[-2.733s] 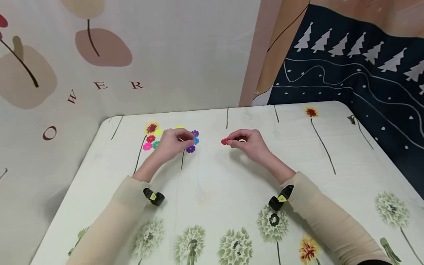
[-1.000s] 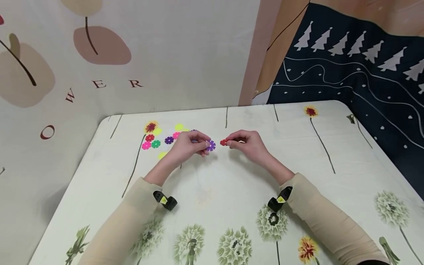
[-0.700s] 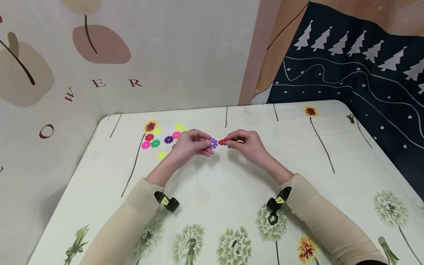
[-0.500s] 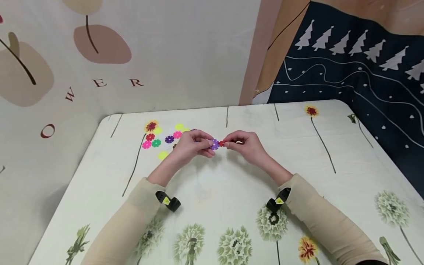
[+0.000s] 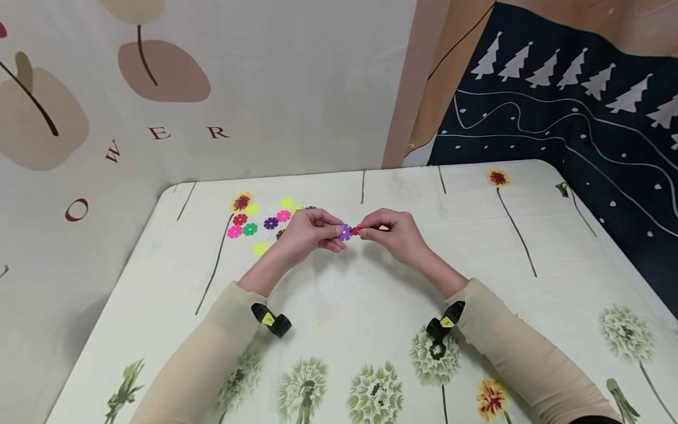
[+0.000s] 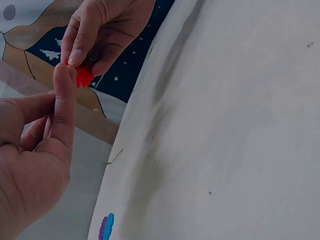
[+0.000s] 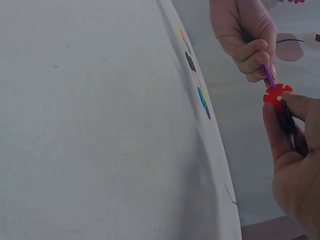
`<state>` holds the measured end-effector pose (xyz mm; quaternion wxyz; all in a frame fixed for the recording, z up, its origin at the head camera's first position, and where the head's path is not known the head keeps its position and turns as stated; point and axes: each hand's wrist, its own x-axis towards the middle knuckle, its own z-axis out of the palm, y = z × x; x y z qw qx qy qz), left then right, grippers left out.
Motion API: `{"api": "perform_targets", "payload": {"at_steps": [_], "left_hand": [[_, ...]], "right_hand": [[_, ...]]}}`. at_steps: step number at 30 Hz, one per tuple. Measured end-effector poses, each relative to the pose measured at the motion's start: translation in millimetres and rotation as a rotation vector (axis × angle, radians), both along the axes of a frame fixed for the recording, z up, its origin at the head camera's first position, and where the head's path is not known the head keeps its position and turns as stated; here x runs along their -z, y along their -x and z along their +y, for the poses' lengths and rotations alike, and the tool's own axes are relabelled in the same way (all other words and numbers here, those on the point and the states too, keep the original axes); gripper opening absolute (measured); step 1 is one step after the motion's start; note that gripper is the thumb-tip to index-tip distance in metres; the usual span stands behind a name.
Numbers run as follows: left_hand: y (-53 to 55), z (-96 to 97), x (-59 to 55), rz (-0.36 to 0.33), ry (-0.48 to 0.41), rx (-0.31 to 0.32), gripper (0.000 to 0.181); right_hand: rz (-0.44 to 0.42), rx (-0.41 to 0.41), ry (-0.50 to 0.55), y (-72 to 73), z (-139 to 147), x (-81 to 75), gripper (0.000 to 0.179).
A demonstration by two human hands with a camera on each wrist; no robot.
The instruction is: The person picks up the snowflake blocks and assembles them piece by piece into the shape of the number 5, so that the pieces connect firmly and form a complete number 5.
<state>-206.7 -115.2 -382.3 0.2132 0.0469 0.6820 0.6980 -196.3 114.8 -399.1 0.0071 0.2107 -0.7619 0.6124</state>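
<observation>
My left hand (image 5: pixel 312 232) pinches a purple snowflake disc (image 5: pixel 346 232), a flat notched plastic piece, between thumb and fingers. My right hand (image 5: pixel 394 231) holds a red snowflake disc (image 7: pixel 278 94) by its edge, with a dark, thin piece (image 7: pixel 288 117) at the same grip. The purple disc stands edge-on to the red one in the right wrist view, their rims meeting at the notches. Both hands are raised over the table, fingertips close together. From the left wrist, the purple disc is hidden behind the left fingers.
Loose snowflake discs lie on the table's left rear part, among them a green disc (image 5: pixel 250 229), a dark purple disc (image 5: pixel 271 223) and a yellow disc (image 5: pixel 261 248). The white tablecloth (image 5: pixel 328 330) has printed flowers. A pale wall hanging (image 5: pixel 296 88) rises behind the table.
My left hand has come right from the scattered discs, bringing the purple disc up to the red one. The right hand has stayed almost in place, and the gap between the discs has closed.
</observation>
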Motion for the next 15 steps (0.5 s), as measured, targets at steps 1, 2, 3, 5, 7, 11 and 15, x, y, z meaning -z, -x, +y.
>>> {"api": "perform_targets", "payload": {"at_steps": [1,2,3,5,7,11,15], "left_hand": [[0.0,0.0,0.2,-0.006,-0.006,-0.002,0.019],[0.0,0.1,0.5,-0.012,-0.012,-0.004,0.019],[-0.1,0.1,0.7,-0.018,-0.021,-0.006,0.018],[-0.6,0.5,1.0,-0.03,-0.037,-0.003,0.018],[-1.0,1.0,1.1,-0.037,-0.052,-0.001,0.017],[-1.7,1.8,1.5,-0.039,-0.059,-0.002,0.016],[-1.8,1.9,2.6,-0.036,-0.056,-0.005,0.016]], "right_hand": [[-0.003,0.001,0.002,0.1,-0.2,0.0,0.009],[-0.008,-0.001,0.006,-0.1,-0.5,-0.4,0.009],[-0.012,-0.004,0.011,-0.4,-0.6,-0.7,0.009],[-0.025,-0.013,0.025,-1.3,-1.3,-1.7,0.008],[-0.032,-0.023,0.038,-2.3,-1.6,-2.5,0.008],[-0.033,-0.037,0.045,-3.3,-2.4,-2.5,0.007],[-0.024,-0.036,0.032,-2.7,-1.7,-1.6,0.007]]}}
